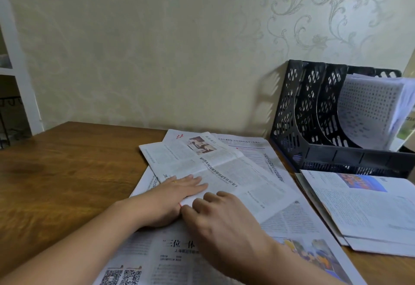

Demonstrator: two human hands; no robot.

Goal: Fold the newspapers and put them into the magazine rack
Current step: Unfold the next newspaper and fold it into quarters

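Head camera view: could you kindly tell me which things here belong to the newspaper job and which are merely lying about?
Belonging to the job:
- folded newspaper under the left hand and right hand
- open newspaper beneath
- folded newspapers at right
- black magazine rack

Lying about:
- wooden table
- white shelf
- papers in rack

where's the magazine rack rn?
In the head view the black magazine rack stands at the table's far right, against the wallpapered wall, just behind a folded newspaper and right of the spread newspaper.
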